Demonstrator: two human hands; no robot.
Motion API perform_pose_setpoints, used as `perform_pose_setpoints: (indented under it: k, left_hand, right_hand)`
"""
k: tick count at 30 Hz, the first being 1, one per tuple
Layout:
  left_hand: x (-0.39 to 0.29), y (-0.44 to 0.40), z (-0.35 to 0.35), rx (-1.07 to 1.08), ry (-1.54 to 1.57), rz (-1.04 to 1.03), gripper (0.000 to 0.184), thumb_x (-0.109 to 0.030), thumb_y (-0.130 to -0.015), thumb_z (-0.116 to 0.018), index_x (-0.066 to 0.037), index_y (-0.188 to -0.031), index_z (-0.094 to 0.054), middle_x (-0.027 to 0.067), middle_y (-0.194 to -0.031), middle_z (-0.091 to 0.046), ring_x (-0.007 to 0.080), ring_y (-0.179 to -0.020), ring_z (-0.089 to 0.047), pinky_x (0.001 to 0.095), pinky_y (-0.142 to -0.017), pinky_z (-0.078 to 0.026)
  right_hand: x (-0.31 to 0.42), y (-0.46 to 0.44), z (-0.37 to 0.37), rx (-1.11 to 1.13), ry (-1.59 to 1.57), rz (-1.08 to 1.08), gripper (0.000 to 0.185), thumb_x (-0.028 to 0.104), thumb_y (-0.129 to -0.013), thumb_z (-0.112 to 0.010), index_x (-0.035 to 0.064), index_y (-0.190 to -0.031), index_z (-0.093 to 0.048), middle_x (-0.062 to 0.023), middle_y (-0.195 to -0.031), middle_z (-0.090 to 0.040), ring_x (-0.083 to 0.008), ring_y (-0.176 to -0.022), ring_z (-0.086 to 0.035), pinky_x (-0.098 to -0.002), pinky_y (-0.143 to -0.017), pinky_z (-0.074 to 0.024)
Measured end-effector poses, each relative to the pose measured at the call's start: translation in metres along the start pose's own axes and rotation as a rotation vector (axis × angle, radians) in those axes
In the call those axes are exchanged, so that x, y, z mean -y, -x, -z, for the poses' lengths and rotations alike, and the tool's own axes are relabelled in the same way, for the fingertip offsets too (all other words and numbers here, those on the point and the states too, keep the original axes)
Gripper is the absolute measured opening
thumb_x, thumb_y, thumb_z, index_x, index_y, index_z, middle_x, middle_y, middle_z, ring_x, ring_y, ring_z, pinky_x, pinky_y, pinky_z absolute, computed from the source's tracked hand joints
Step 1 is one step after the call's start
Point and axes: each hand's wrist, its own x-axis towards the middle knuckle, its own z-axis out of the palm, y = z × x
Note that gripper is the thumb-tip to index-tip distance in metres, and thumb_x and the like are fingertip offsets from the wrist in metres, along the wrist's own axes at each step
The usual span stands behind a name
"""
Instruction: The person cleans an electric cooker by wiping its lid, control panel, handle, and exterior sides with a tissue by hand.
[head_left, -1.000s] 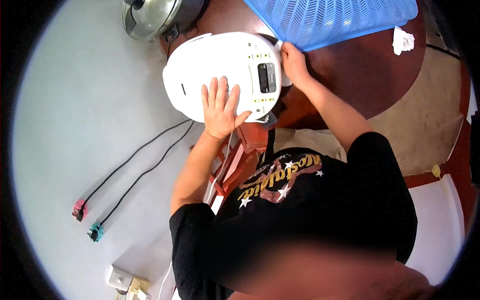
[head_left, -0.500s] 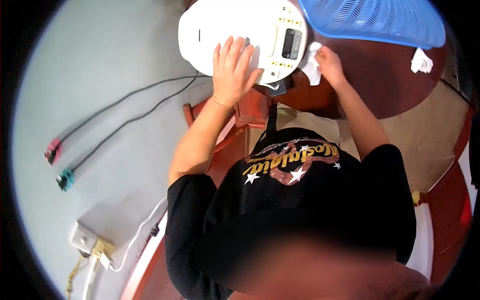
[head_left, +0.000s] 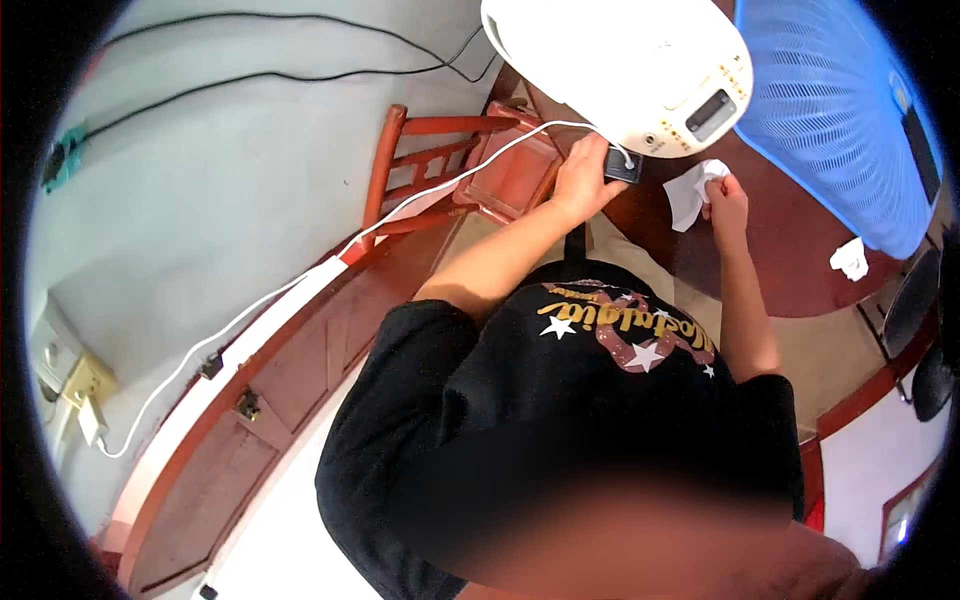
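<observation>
A white rice cooker (head_left: pixel 625 65) with a small display panel stands on the round dark red table (head_left: pixel 720 250). Beside its near edge, my left hand (head_left: pixel 585 178) has its fingers around a small black box (head_left: pixel 622 166) that has a white cable (head_left: pixel 440 187) running into it. The fingertips are partly hidden by the box and the cooker. My right hand (head_left: pixel 727 205) pinches a white tissue (head_left: pixel 686 198) just above the table, to the right of the box and apart from the cooker.
A blue plastic basket (head_left: pixel 840 120) is at the upper right, with a crumpled tissue (head_left: pixel 850 259) below it. A red wooden chair (head_left: pixel 510 170) stands left of the table. The white cable reaches a wall socket (head_left: pixel 90 380); black cords hang along the wall.
My left hand has left the cooker's lid and moved to the black box. My right hand, with the tissue, has come away from the cooker's side. The view has shifted and turned.
</observation>
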Motion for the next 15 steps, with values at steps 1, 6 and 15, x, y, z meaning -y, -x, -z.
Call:
perform_pose_setpoints:
  k: [1,6,15]
  left_hand:
    - [0.006,-0.001,-0.002,0.008,-0.021,0.001,0.067,-0.018,-0.065,-0.077,-0.003,-0.122,-0.043,0.0194,-0.119,-0.05,0.0393,-0.112,-0.046,0.0445,-0.093,-0.042]
    - [0.02,-0.002,-0.009,-0.152,0.045,-0.16,0.058,-0.018,-0.064,-0.076,-0.004,-0.114,-0.049,0.0164,-0.109,-0.053,0.0375,-0.103,-0.051,0.0457,-0.088,-0.044]
    - [0.05,0.011,0.01,-0.177,0.133,-0.031,0.044,-0.024,-0.068,-0.073,-0.006,-0.102,-0.052,0.0149,-0.099,-0.055,0.0364,-0.092,-0.057,0.0449,-0.075,-0.049]
  right_hand:
    - [-0.004,0.0,-0.001,-0.003,0.005,0.014,0.008,0.009,-0.087,-0.056,0.0041,-0.081,-0.055,-0.0002,-0.062,-0.051,-0.0085,-0.046,-0.045,-0.0234,-0.041,-0.0347]
    - [-0.007,0.005,-0.006,0.06,0.064,-0.032,0.008,0.01,-0.086,-0.056,0.0057,-0.08,-0.055,0.0007,-0.063,-0.052,-0.0077,-0.047,-0.045,-0.0225,-0.042,-0.0357]
    - [-0.008,0.001,-0.021,0.107,0.117,-0.03,0.011,0.008,-0.087,-0.054,0.0077,-0.077,-0.052,0.003,-0.062,-0.049,-0.0065,-0.05,-0.046,-0.0233,-0.044,-0.0382]
